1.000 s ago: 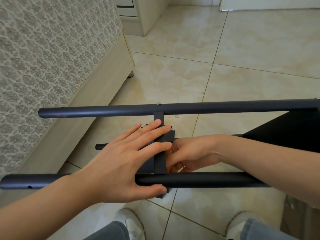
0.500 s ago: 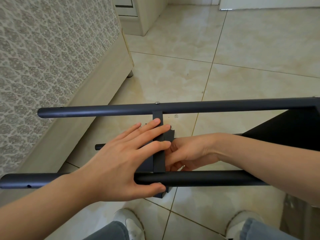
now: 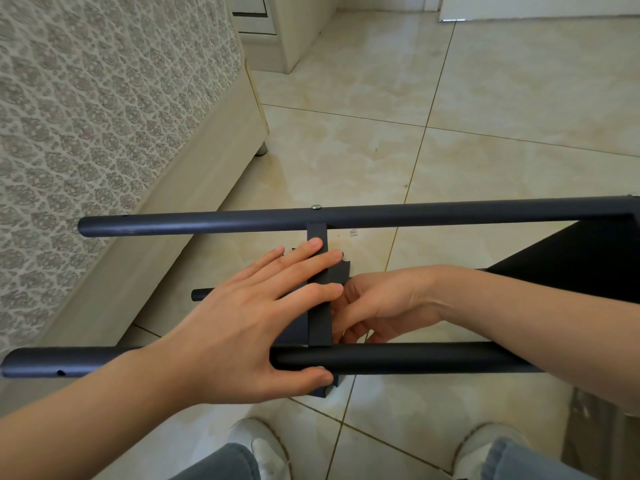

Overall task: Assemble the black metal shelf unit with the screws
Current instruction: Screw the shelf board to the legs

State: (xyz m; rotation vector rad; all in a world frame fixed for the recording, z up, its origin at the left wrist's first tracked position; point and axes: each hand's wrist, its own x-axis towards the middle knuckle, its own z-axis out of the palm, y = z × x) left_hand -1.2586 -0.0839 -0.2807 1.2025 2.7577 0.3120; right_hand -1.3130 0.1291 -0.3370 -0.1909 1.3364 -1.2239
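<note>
The black metal shelf unit lies on its side across my lap. Its far tube (image 3: 450, 213) carries a silver screw head (image 3: 316, 207). The near tube (image 3: 415, 358) runs parallel below, with an open screw hole (image 3: 61, 372) near its left end. A black shelf panel's rim (image 3: 320, 327) spans the gap between the tubes. My left hand (image 3: 242, 327) presses flat on that panel with straight fingers, its thumb under the near tube. My right hand (image 3: 384, 303) reaches in between the tubes with curled fingers against the rim. What those fingers hold is hidden.
A second black shelf panel (image 3: 588, 261) sits fixed at the right. A third tube's end (image 3: 199, 294) shows lower down. A bed with a patterned cover (image 3: 104, 116) stands close on the left, and a cabinet (image 3: 298, 26) far off. My shoes (image 3: 263, 448) rest on the tiled floor.
</note>
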